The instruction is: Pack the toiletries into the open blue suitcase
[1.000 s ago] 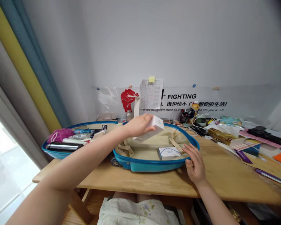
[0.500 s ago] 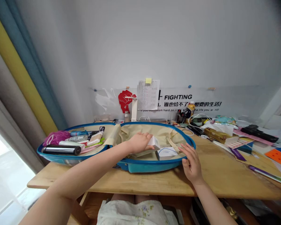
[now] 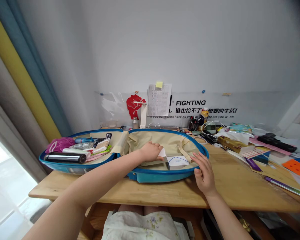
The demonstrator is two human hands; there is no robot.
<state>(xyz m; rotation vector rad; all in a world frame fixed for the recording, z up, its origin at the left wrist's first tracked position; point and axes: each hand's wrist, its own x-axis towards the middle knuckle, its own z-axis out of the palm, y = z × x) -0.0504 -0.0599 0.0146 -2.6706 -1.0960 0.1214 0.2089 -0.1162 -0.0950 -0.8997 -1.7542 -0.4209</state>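
A small blue suitcase (image 3: 165,177) with a beige lining lies opened out on the wooden table. My left hand (image 3: 152,151) reaches into its right half, fingers closed over a small white box (image 3: 163,152) that they partly hide. Just right of that, a second white box (image 3: 178,160) with a blue curved line lies on the lining. My right hand (image 3: 204,171) rests at the right rim with its fingers spread, holding nothing, close to a beige strap (image 3: 185,151).
The suitcase's left half holds a black cylinder (image 3: 65,157), a purple bundle (image 3: 60,145), a pack of cotton swabs (image 3: 102,146) and other small items. Papers, an orange piece (image 3: 296,166) and a pen (image 3: 282,185) cover the table's right side. A lamp (image 3: 143,115) stands behind.
My left hand has lowered the small white box further into the right half, beside the other box. My right hand stays at the rim.
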